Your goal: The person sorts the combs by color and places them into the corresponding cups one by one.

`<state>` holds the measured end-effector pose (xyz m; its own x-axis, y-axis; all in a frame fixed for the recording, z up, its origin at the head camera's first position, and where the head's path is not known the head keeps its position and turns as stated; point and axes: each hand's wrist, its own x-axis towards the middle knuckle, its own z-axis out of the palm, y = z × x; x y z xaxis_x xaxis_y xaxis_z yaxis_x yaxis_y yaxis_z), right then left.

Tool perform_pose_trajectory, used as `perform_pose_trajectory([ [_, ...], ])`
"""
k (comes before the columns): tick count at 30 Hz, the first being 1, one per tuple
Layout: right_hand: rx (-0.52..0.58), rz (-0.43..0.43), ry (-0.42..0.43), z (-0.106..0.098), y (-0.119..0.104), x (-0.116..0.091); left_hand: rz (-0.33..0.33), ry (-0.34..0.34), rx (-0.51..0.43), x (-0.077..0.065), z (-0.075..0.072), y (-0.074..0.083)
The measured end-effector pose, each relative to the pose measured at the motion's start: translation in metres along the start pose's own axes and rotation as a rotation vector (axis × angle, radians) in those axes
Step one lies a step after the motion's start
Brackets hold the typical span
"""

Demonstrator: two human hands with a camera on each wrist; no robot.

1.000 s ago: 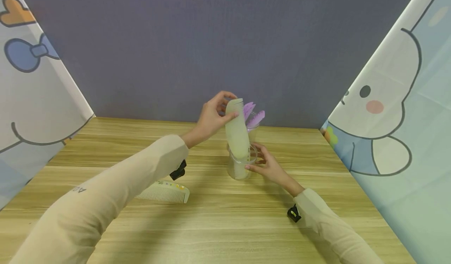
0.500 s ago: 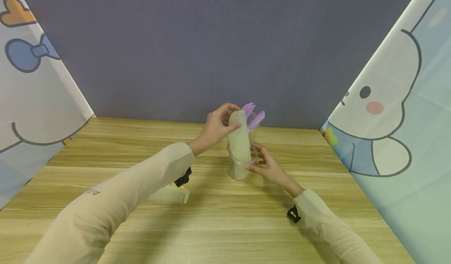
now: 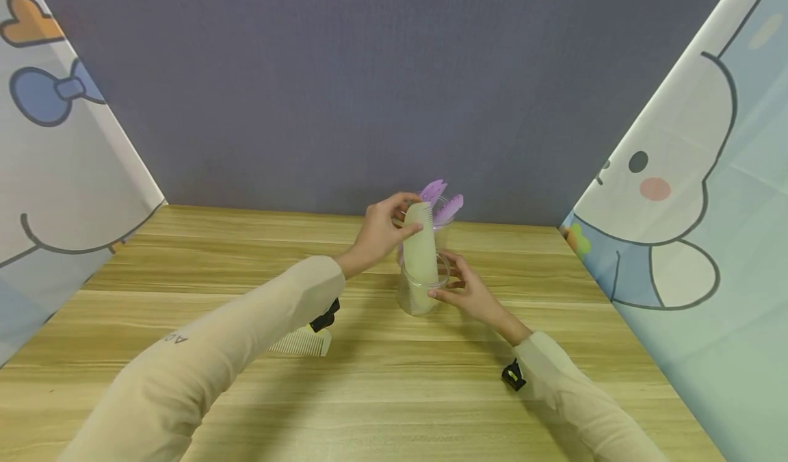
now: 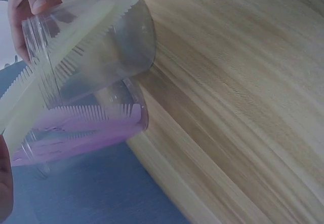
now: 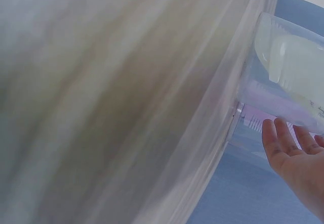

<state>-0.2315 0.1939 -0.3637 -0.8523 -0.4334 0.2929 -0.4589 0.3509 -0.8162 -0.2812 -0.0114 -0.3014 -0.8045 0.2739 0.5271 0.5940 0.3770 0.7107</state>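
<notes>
My left hand (image 3: 382, 233) pinches the upper end of a pale cream comb (image 3: 420, 250) between thumb and fingers. The comb stands nearly upright, its lower part inside a clear plastic jar (image 4: 136, 41). Seen from the left wrist, two pale combs overlap in that jar, teeth showing through the wall. My right hand (image 3: 470, 294) grips the jar near its rim, thumb in front and fingers behind. In the right wrist view, those fingers (image 5: 276, 145) lie along the jar's side. Directly behind stands a second clear jar (image 3: 444, 233) with purple combs (image 3: 448, 209).
Another pale comb (image 3: 301, 343) with a printed pattern lies on the wooden table (image 3: 394, 400), partly covered by the left sleeve. A dark grey panel (image 3: 394, 92) rises behind the table, and cartoon-printed sheets (image 3: 677, 209) flank both sides.
My left hand has moved down and slightly right, lowering the pale comb deeper into the jar. The left sleeve now covers more of the comb on the table. My right hand has stayed put.
</notes>
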Motion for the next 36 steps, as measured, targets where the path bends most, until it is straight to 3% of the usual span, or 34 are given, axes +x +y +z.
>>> perform_pose_trajectory([
  [14, -0.005, -0.008, -0.003, -0.001, -0.002, -0.001, -0.001, -0.060, 0.025, -0.003, -0.003, 0.000],
  [20, -0.012, 0.003, -0.003, -0.001, -0.003, -0.001, 0.018, -0.061, 0.083, -0.002, -0.007, -0.002],
  [25, -0.001, -0.006, -0.004, -0.001, 0.007, 0.000, 0.034, -0.053, 0.139, 0.000, -0.010, -0.006],
  [30, -0.003, -0.007, -0.001, -0.001, 0.025, 0.002, 0.033, -0.067, 0.133, 0.000, -0.011, -0.008],
  [36, -0.009, -0.020, 0.004, -0.001, 0.030, 0.002, 0.022, -0.068, 0.118, 0.000, -0.011, -0.009],
])
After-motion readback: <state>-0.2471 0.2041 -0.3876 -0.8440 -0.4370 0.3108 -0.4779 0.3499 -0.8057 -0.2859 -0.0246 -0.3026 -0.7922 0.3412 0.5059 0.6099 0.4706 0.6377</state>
